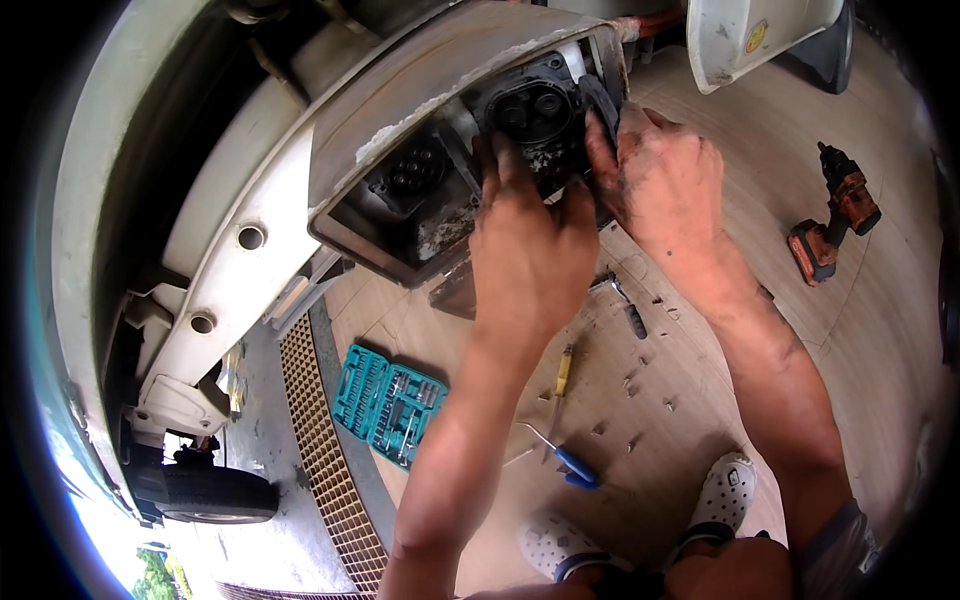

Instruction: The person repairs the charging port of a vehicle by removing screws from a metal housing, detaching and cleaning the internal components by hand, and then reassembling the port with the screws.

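Observation:
A worn metal box (400, 95) under the vehicle body has an open side facing me. Inside sit a round black socket with several holes (415, 168) and a larger oval black fitting with two round recesses (530, 108). My left hand (530, 250) reaches into the box, fingers stretched up against the area below the oval fitting, thumb apart. At the box's right end, my right hand (668, 175) has its fingers curled round a dark flat piece (600, 105) beside the fitting. The fingertips of both hands are partly hidden in shadow.
On the floor lie a teal socket set case (390, 405), a yellow-handled screwdriver (564, 372), a blue-handled hooked tool (575, 465), a black-handled ratchet (632, 315) and several small screws. A cordless drill (835, 215) is at right. A floor grating (325, 440) runs left.

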Demonstrator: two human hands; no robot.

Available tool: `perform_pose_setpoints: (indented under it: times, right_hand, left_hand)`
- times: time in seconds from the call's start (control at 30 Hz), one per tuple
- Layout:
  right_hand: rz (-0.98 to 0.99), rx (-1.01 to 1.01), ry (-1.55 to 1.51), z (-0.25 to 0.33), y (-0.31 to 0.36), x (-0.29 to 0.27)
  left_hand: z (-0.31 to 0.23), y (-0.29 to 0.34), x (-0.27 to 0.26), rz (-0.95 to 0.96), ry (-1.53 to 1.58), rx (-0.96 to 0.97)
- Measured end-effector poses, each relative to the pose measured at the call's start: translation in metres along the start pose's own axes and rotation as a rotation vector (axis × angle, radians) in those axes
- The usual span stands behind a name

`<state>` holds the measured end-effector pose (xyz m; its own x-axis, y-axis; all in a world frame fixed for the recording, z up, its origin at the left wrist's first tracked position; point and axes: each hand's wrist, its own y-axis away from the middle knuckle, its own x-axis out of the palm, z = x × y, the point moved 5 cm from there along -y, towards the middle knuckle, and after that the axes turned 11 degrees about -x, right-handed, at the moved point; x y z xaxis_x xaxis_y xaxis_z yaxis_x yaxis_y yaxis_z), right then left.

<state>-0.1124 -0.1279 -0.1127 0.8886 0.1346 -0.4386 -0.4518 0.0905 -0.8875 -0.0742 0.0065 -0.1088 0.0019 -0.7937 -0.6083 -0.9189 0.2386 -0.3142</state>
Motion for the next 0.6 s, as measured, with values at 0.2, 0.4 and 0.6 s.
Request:
perform_pose_setpoints:
  times: [0.2, 0.4, 0.6]
  right_hand:
    - [-0.072, -0.014, -0.045, -0.001, -0.004, 0.001]
    - [-0.024, -0.026, -0.046, -0.003, -0.017, 0.002]
    - [0.141, 0.021, -0.143, -0.003, -0.019, 0.003]
  left_hand:
    - [0.006, 0.000, 0.000, -0.069, -0.094, 0.125]
    - [0.006, -0.013, -0.002, 0.001, -0.008, 0.119]
    - [0.009, -0.013, -0.003, 0.018, -0.017, 0.043]
